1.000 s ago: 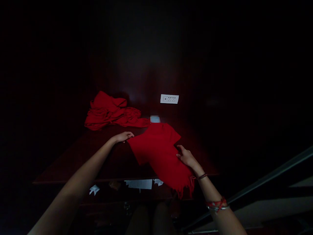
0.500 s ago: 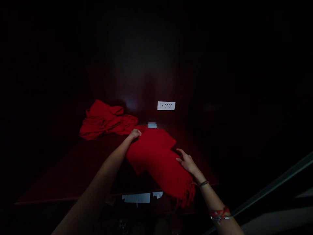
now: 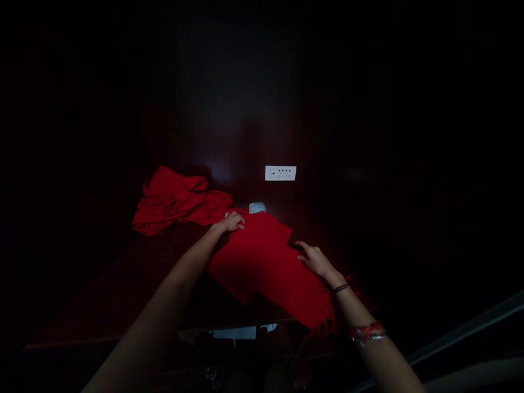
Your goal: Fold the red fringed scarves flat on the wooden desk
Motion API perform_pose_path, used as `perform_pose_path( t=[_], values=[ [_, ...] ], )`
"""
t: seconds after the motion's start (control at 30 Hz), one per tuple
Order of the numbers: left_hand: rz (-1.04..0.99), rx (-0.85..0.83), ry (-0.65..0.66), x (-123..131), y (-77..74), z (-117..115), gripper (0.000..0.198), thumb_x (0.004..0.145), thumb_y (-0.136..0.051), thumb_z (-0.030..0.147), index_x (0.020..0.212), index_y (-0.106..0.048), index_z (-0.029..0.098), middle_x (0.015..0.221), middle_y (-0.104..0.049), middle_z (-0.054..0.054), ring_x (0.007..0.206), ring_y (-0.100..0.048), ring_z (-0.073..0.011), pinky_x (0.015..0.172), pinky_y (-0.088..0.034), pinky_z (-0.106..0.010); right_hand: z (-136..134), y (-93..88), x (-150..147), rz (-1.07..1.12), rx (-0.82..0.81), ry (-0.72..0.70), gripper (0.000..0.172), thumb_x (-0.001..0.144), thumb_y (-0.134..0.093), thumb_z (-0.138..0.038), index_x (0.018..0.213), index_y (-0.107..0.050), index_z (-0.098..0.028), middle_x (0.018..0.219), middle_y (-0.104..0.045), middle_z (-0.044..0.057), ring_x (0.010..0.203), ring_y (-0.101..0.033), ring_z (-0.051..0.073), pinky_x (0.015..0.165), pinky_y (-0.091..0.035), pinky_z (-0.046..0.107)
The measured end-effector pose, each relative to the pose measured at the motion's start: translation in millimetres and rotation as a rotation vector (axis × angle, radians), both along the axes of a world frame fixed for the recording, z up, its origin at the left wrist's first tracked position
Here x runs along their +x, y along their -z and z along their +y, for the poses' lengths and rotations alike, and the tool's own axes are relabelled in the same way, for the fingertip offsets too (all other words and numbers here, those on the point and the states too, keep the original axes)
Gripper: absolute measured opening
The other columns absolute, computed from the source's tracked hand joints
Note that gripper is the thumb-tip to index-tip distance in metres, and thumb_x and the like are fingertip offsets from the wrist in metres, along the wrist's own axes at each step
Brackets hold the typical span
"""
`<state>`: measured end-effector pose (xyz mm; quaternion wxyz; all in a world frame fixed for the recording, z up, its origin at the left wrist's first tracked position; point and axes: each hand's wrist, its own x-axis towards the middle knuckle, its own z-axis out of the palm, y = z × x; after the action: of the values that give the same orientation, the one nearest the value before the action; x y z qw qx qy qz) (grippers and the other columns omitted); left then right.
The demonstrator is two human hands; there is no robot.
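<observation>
A red fringed scarf [image 3: 266,256] lies partly folded on the dark table, its fringe toward the lower right. My left hand [image 3: 234,221] rests on the scarf's far left edge, palm down, with fingers a little spread. At the scarf's right edge is my right hand [image 3: 315,259], its index finger stretched out and the thumb apart, touching the cloth. Beyond my left hand, a crumpled pile of red cloth [image 3: 174,202] sits at the left. The picture is dark, so fine finger contact is hard to see.
A white power socket [image 3: 280,173] is on the dark wall behind the table. A small pale box-like thing [image 3: 257,208] stands just beyond the scarf. Whitish paper [image 3: 235,332] shows below the front edge of the dark table [image 3: 98,305].
My left hand has loosened from a closed grip and shifted slightly right onto the cloth. The scarf's fringed end has swung up and right. My right hand has moved slightly.
</observation>
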<state>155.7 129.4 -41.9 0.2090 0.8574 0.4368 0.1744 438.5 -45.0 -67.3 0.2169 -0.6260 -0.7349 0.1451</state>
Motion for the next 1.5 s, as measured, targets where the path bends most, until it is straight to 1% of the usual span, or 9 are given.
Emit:
perform_pose_path(
  t=[0.23, 0.47, 0.67, 0.8, 0.93, 1.07, 1.17, 1.37, 1.5],
  values=[
    [-0.082, -0.068, -0.052, -32.0, -12.8, 2.3, 0.029, 0.079, -0.034, 0.033, 0.089, -0.052, 0.014, 0.083, -0.058, -0.003, 0.076, -0.052, -0.0133, 0.064, -0.039, -0.022, 7.0, -6.7, 11.5, -0.054, 0.072, 0.012, 0.041, 0.077, -0.045, -0.029, 0.116, -0.041, -0.017, 0.108, -0.054, 0.009, 0.099, -0.050, 0.018, 0.081, -0.038, 0.026],
    [0.085, -0.129, -0.126, -38.5, -0.9, 3.8, 0.031, 0.056, -0.057, 0.041, 0.044, -0.046, 0.015, 0.045, -0.044, 0.001, 0.055, -0.046, -0.0134, 0.053, -0.034, -0.022, 23.0, -11.1, -19.6, -0.310, -0.076, 0.020, 0.040, 0.074, -0.049, -0.029, 0.114, -0.044, -0.020, 0.113, -0.049, 0.010, 0.101, -0.047, 0.021, 0.081, -0.036, 0.031],
    [0.066, -0.019, -0.196, -32.3, 17.8, -0.1, 0.018, 0.061, -0.052, 0.032, 0.052, -0.048, 0.017, 0.058, -0.051, 0.001, 0.066, -0.047, -0.0136, 0.062, -0.036, -0.021, 64.2, -17.9, -32.1, -0.102, -0.116, 0.101, 0.031, 0.075, -0.047, -0.026, 0.104, -0.053, -0.017, 0.099, -0.059, 0.007, 0.091, -0.053, 0.015, 0.073, -0.038, 0.019],
    [0.046, -0.013, -0.245, -31.9, 35.8, -0.4, 0.016, 0.062, -0.049, 0.026, 0.050, -0.049, 0.016, 0.052, -0.050, 0.001, 0.059, -0.049, -0.0142, 0.059, -0.038, -0.024, 94.5, -10.3, -37.6, -0.083, -0.129, 0.190, 0.041, 0.074, -0.048, -0.034, 0.108, -0.050, -0.012, 0.100, -0.058, 0.010, 0.090, -0.054, 0.016, 0.069, -0.040, 0.018],
    [-0.044, 0.067, -0.264, -30.3, 48.8, -0.6, 0.006, 0.061, -0.050, 0.018, 0.056, -0.053, 0.016, 0.070, -0.057, -0.002, 0.077, -0.051, -0.0156, 0.074, -0.038, -0.024, 120.4, -0.6, -42.3, -0.067, -0.110, 0.276, 0.041, 0.073, -0.049, -0.031, 0.109, -0.049, -0.012, 0.102, -0.057, 0.010, 0.088, -0.055, 0.014, 0.068, -0.040, 0.018],
    [-0.147, 0.134, -0.321, -35.2, 55.0, -2.7, 0.009, 0.064, -0.052, 0.023, 0.067, -0.056, 0.016, 0.088, -0.056, -0.004, 0.090, -0.049, -0.0152, 0.083, -0.035, -0.025, 132.8, 1.1, -44.0, -0.081, -0.072, 0.300, 0.022, 0.073, -0.045, -0.017, 0.088, -0.062, -0.013, 0.090, -0.060, 0.010, 0.082, -0.056, 0.015, 0.069, -0.040, 0.020],
    [-0.209, 0.184, -0.392, -40.8, 58.5, -4.6, 0.016, 0.065, -0.054, 0.025, 0.076, -0.056, 0.014, 0.094, -0.053, -0.005, 0.096, -0.046, -0.0162, 0.086, -0.034, -0.027, 131.7, -3.0, -48.8, -0.098, 0.027, 0.341, 0.029, 0.076, -0.039, -0.017, 0.098, -0.056, -0.009, 0.106, -0.051, 0.017, 0.093, -0.051, 0.019, 0.075, -0.038, 0.026],
    [-0.254, 0.210, -0.413, -39.5, 65.3, -8.9, 0.019, 0.060, -0.061, 0.022, 0.076, -0.057, 0.013, 0.107, -0.043, -0.009, 0.104, -0.040, -0.0214, 0.092, -0.030, -0.031, 125.0, -0.9, -79.4, -0.228, 0.106, -0.167, 0.026, 0.076, -0.047, -0.028, 0.098, -0.054, -0.017, 0.100, -0.054, 0.007, 0.092, -0.048, 0.013, 0.080, -0.034, 0.020],
    [-0.277, 0.197, -0.344, -39.9, 65.0, -11.2, 0.009, 0.062, -0.059, 0.020, 0.069, -0.057, 0.015, 0.109, -0.041, -0.007, 0.106, -0.039, -0.0201, 0.094, -0.029, -0.029, 122.6, 6.5, -91.2, -0.263, 0.066, -0.163, 0.016, 0.076, -0.047, -0.021, 0.080, -0.060, -0.014, 0.091, -0.057, 0.010, 0.083, -0.052, 0.014, 0.071, -0.036, 0.021]
  ],
)
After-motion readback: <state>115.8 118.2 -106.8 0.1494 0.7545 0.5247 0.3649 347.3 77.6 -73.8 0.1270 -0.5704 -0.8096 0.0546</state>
